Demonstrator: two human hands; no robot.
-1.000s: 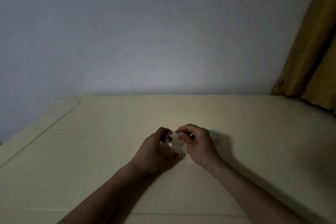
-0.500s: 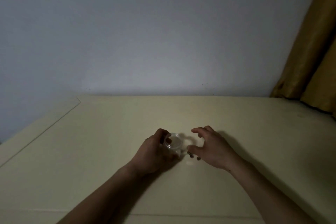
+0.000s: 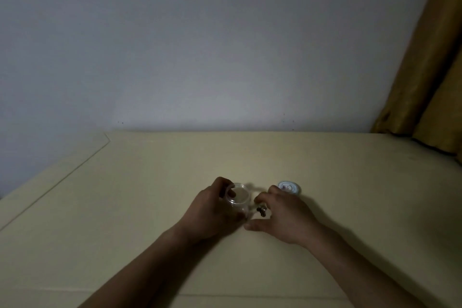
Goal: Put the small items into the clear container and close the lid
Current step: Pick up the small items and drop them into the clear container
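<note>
Wall (image 3: 200, 45): plain pale grey-blue, fills the far upper half of the view, dimly lit.

Table (image 3: 125, 207): cream surface, spans the whole near half; a thin seam runs diagonally across its far left corner and another crosses near the bottom edge.

Curtain (image 3: 430, 70): mustard-brown fabric, hangs at the far right, its lower folds reaching the table's far right corner.

Left hand (image 3: 212, 215): bare forearm enters from the near left; fingers and thumb are wrapped around the side of the clear container, grasping it where it stands on the table.

Right hand (image 3: 287, 217): bare forearm enters from the near right; palm down, just right of the container. Thumb is stretched leftward low along the table, fingers are curled over the small items with their tips at or just above them. Whether anything is pinched cannot be told in the dim light.

Clear container (image 3: 237, 199): small round transparent jar, upright, mouth open toward the camera, centre of the table, held in the left hand. Its contents cannot be made out.

Lid (image 3: 289, 187): round, pale, light blue rim, lies flat on the table just beyond the right hand, apart from the container.

Small items (image 3: 261, 210): a few tiny dark pieces on the table, just right of the container's base, beneath the right fingertips.
</note>
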